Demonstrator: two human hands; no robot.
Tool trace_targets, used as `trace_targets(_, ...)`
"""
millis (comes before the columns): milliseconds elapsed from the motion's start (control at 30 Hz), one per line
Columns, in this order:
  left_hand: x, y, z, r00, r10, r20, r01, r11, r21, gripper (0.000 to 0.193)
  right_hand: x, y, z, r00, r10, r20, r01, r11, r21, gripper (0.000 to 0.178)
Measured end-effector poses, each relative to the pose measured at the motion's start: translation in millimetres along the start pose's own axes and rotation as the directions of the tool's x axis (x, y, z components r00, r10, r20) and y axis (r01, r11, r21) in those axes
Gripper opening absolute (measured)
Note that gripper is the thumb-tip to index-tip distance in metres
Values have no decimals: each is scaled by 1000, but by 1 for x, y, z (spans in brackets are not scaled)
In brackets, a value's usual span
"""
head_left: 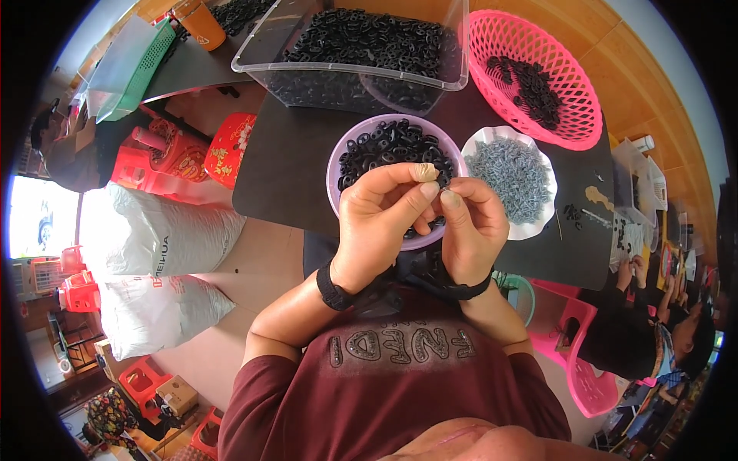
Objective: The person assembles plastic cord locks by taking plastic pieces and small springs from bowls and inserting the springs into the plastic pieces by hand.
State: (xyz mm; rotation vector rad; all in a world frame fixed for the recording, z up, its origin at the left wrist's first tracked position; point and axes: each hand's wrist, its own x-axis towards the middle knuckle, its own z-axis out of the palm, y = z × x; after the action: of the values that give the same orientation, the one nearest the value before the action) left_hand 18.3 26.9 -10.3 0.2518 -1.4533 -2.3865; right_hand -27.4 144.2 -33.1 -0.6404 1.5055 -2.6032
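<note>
My left hand (377,215) is closed in a pinch, thumb against index finger, with a small black plastic part (440,181) at the fingertips. Close against it, my right hand (475,230) is pinched too; whatever lies between its fingertips is too small to make out. Both hands hover over the near side of a purple bowl (333,180) heaped with small black looped parts (384,146). Right of the bowl, a white scalloped dish (550,184) holds many small grey screw-like pieces (509,173).
Behind the bowl stands a clear plastic bin (257,71) of black parts. A pink woven basket (580,100) with more sits at the far right of the dark table (269,165). White sacks (177,230) stand on the left floor. Other people's hands (632,270) show at right.
</note>
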Motion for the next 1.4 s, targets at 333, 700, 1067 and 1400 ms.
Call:
trace_targets(333,-1,-1,2,995,101,17,-103,974,204,14,-6,5,0,997,64,-39,-62,998,31,14)
trace_targets(700,1,9,-7,998,-12,60,1,984,180,16,-5,2,-1,983,182,-7,-178,971,162,17)
trace_targets(1067,3,20,-10,991,-84,108,53,963,263,15,2,-9,-10,957,282,71,-287,955,72,21)
trace_targets(1400,35,41,-22,980,-64,191,-65,797,600,18,31,-28,-21,920,364,146,-334,922,-195,17)
